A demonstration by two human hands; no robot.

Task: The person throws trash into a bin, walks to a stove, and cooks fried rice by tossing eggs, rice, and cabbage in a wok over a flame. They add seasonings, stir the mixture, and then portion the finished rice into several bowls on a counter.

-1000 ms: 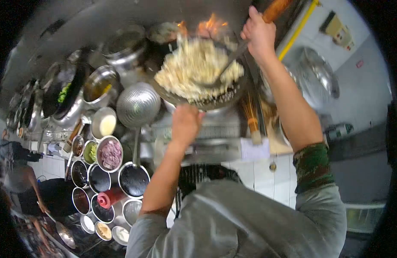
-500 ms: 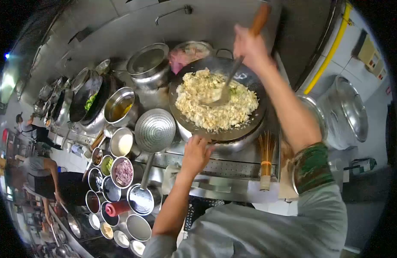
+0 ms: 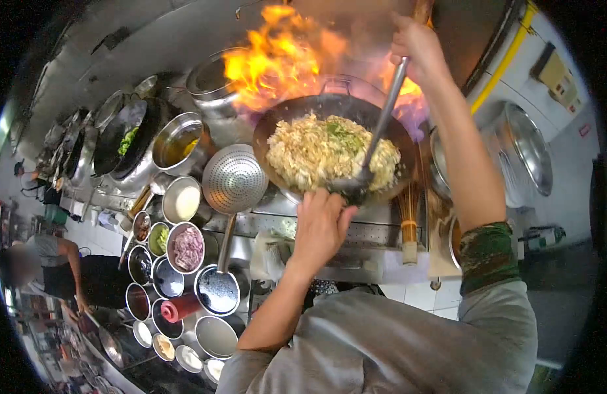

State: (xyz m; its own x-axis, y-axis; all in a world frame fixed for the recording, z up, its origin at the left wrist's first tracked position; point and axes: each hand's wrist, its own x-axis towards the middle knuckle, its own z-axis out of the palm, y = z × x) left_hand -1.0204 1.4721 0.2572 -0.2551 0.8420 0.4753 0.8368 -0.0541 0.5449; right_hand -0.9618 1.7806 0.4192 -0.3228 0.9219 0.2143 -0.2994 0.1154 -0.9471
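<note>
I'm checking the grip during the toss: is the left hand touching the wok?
Touching. The head view shows the left hand closed over the near rim of the wok, with no gap between them, while fried rice fills the pan.

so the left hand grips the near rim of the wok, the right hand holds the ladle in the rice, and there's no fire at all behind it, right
Not quite: the head view shows big flames rising behind the wok. The rest stands: the left hand grips its near rim and the right hand holds the ladle in the rice.
</note>
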